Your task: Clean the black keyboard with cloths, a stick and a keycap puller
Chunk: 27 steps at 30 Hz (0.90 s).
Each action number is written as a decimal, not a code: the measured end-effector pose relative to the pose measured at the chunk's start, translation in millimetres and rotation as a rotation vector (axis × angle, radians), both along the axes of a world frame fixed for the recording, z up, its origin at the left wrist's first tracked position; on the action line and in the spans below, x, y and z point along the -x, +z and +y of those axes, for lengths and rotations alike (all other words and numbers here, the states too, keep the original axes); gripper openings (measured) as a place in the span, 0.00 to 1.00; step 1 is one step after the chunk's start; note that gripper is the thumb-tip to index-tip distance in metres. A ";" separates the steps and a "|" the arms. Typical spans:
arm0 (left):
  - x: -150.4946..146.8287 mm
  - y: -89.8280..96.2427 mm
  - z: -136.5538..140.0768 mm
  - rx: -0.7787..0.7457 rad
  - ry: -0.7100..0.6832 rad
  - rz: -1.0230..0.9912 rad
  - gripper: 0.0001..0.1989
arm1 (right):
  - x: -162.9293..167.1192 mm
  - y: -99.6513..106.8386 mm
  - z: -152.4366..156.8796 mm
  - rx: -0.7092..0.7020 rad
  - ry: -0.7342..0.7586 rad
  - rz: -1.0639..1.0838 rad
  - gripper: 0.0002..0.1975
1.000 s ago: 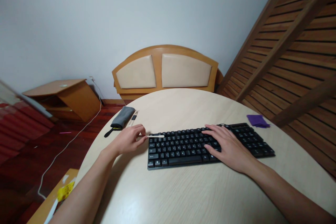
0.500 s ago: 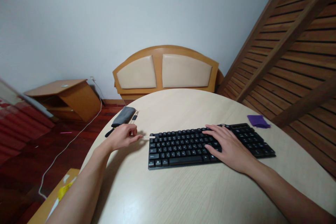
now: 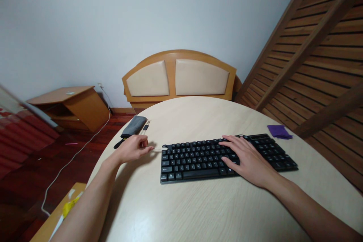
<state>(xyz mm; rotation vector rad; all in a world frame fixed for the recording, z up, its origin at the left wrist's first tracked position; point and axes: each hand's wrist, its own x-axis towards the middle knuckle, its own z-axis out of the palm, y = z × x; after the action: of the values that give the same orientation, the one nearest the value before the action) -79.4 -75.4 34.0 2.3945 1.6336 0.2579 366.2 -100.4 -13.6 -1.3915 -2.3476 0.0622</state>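
A black keyboard (image 3: pixel 198 160) lies on the round wooden table (image 3: pixel 170 211). Pinched between the fingers of my left hand (image 3: pixel 134 148) is a thin white stick with a pale tip, which looks like a cotton swab (image 3: pixel 164 148). Its tip touches the keyboard's upper left corner, near the top row of keys. My right hand (image 3: pixel 246 157) rests with spread fingers over the right part of the keyboard and covers some keys. Just beyond my left hand are a grey folded cloth or pouch (image 3: pixel 134 125) and a small dark object (image 3: pixel 145 127) beside thin sticks.
A purple cloth (image 3: pixel 279 131) lies near the table's right edge. Behind the table stands a padded headboard (image 3: pixel 181 77). A slatted wooden screen (image 3: pixel 312 72) leans at the right. On the left are a low wooden cabinet (image 3: pixel 76 107) and a white cable (image 3: pixel 75 154) on the floor.
The swab's tip has shifted very slightly at the keyboard's corner, with my left hand almost in the same place. My right hand has stayed where it was.
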 end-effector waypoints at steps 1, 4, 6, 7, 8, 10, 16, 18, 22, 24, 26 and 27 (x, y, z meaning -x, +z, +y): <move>-1.1 -0.3 -0.1 0.004 -0.001 -0.008 0.19 | 0.0 0.1 -0.2 0.001 0.001 0.002 0.22; -5.1 -0.4 -1.2 0.007 -0.014 -0.033 0.18 | -0.1 0.1 -0.4 -0.001 0.006 0.010 0.22; -8.2 -0.5 -2.0 0.004 -0.028 -0.047 0.17 | -0.3 -0.2 -0.3 -0.007 0.006 0.011 0.22; -9.6 -0.9 -2.4 0.002 -0.035 -0.054 0.16 | -0.4 -0.4 -0.2 -0.009 0.006 0.010 0.22; -11.0 -1.4 -2.7 -0.001 -0.043 -0.061 0.15 | -0.4 -0.5 -0.1 -0.009 0.006 0.008 0.22; -13.2 -3.4 -3.1 -0.013 -0.065 -0.076 0.14 | -0.5 -0.7 0.1 -0.006 0.004 0.005 0.22; -16.7 -9.0 -4.5 -0.082 -0.142 -0.115 0.07 | 0.4 -0.9 0.0 -0.004 0.000 0.000 0.22; -18.6 -8.8 -5.5 -0.098 -0.161 -0.125 0.06 | 0.7 -0.6 -0.1 -0.006 0.000 0.000 0.22; -24.3 -6.1 -7.9 -0.106 -0.207 -0.148 0.05 | 0.1 -0.3 -0.2 -0.014 -0.004 0.005 0.22; -27.0 -4.9 -8.8 -0.108 -0.227 -0.159 0.06 | -0.6 -0.6 -0.2 -0.012 -0.002 -0.005 0.22; -29.3 -4.4 -9.5 -0.114 -0.242 -0.158 0.07 | -1.0 -1.2 -0.1 -0.009 -0.001 -0.015 0.22; -30.3 -4.4 -9.7 -0.117 -0.250 -0.153 0.07 | -1.1 -1.5 0.0 -0.008 -0.001 -0.018 0.22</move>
<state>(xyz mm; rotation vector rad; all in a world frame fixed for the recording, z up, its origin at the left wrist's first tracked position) -49.0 -85.2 29.6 2.5613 1.2714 0.4897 367.3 -100.4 -15.1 -1.3953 -2.3596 0.0399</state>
